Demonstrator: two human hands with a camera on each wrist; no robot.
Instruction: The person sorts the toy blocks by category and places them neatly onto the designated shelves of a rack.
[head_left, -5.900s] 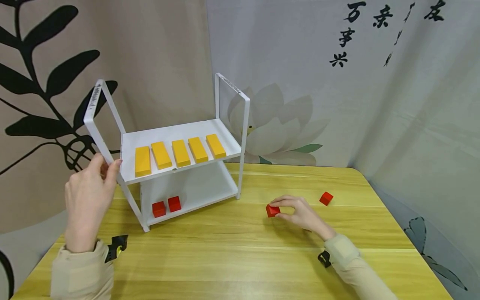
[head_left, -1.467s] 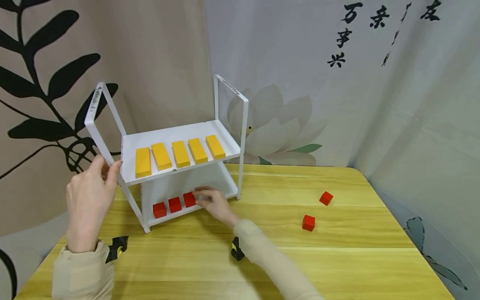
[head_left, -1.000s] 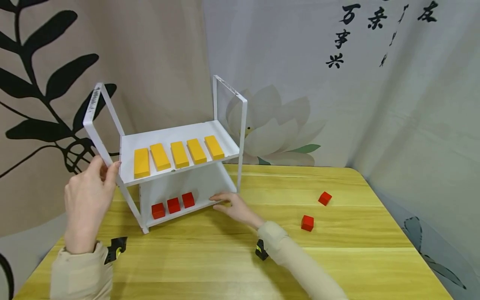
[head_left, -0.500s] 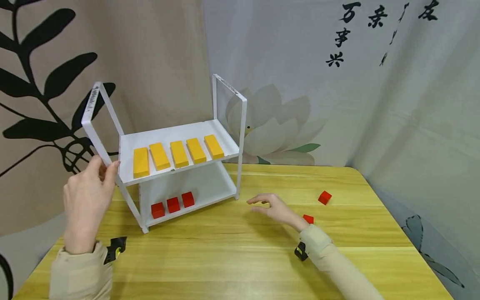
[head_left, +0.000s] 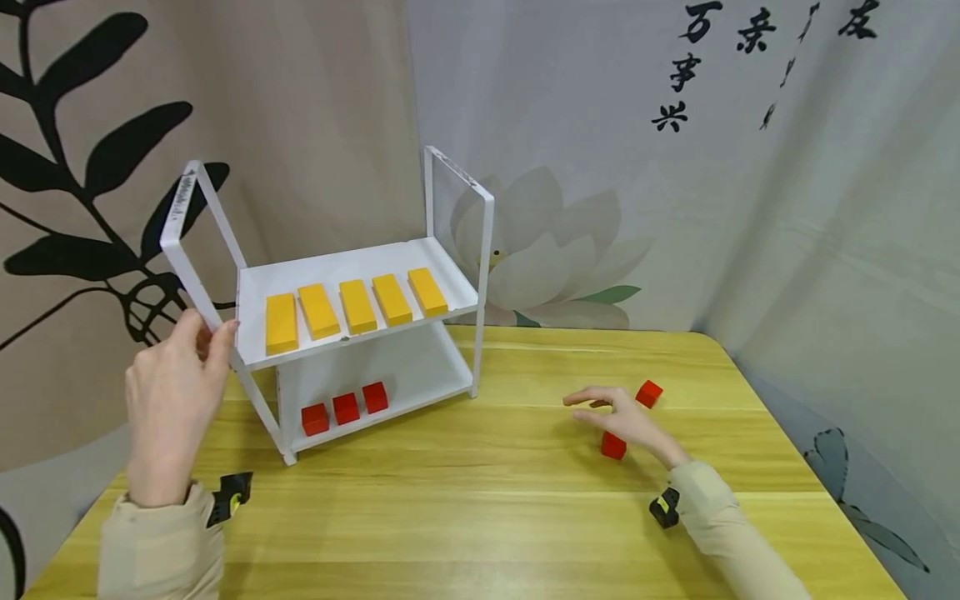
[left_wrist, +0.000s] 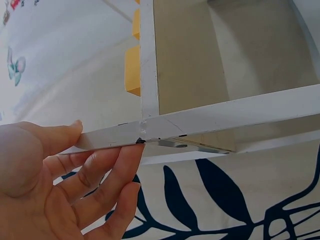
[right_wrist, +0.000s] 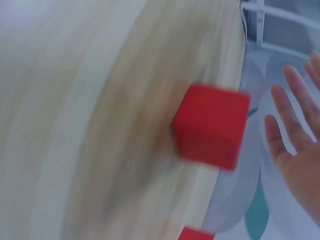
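Observation:
My left hand pinches the left front post of a white two-tier rack between thumb and fingers; the left wrist view shows the thumb on one side of the post. With loosely bent fingers and nothing in them, my right hand hovers over the table's right part. One red cube lies just under it, partly covered in the head view, and another red cube lies behind it. Three red cubes stand in a row on the lower tier.
Several yellow blocks are lined up along the upper tier. The wooden table has its right edge beyond the loose cubes. Printed curtains hang behind the table and on its right side.
The right hand set a third red cube on the lower tier, let go, and moved right across the table to the loose cubes. The left hand has kept its hold on the rack.

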